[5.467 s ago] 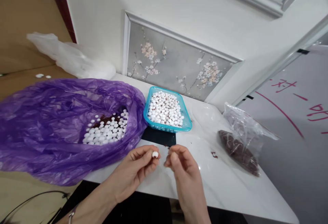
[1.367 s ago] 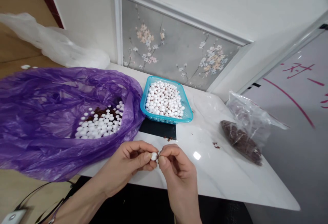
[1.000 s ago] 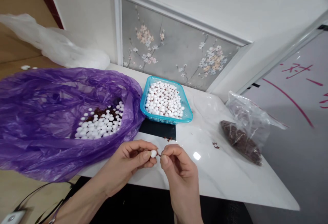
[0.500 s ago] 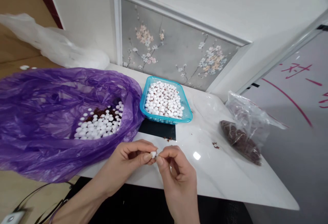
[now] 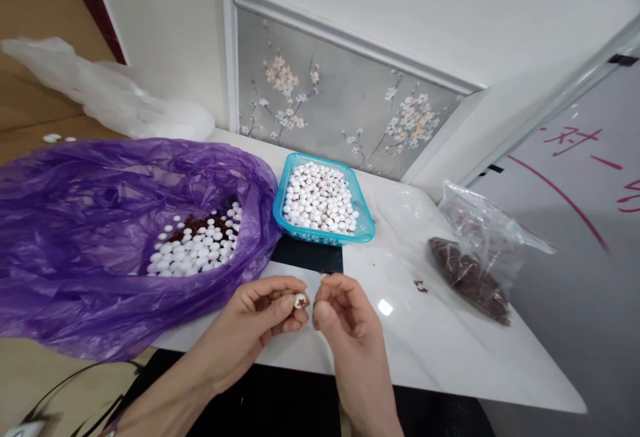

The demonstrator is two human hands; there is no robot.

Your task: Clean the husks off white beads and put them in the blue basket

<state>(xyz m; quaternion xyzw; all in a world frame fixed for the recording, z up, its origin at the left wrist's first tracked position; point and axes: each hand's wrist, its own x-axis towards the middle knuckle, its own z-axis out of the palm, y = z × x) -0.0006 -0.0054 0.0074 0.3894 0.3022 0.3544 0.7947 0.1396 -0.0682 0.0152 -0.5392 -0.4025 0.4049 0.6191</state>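
Note:
Between the thumb and fingers of my left hand [image 5: 265, 314] is a small white ball [image 5: 301, 301] with a brown star-shaped piece on its face. My right hand [image 5: 347, 314] is just to the right, a small gap from the ball, its fingers curled together; whether anything is between them is hidden. Behind my hands stands a blue basket [image 5: 367, 232] full of white balls with brown bits. On the left, a purple plastic bag [image 5: 115, 204] lies open, with white balls [image 5: 193, 254] and brown pieces [image 5: 203, 226] inside.
A clear bag of brown pieces [image 5: 467, 280] lies on the right of the white table [image 5: 450, 357]. Loose brown bits [image 5: 421, 286] lie nearer the middle. A dark mat [image 5: 307, 255] is in front of the basket. A framed flower picture [image 5: 330, 90] and a whiteboard [image 5: 565, 237] stand behind.
My right hand has moved slightly right, away from the white ball. The brown star on the ball now shows. My left hand still holds the ball.

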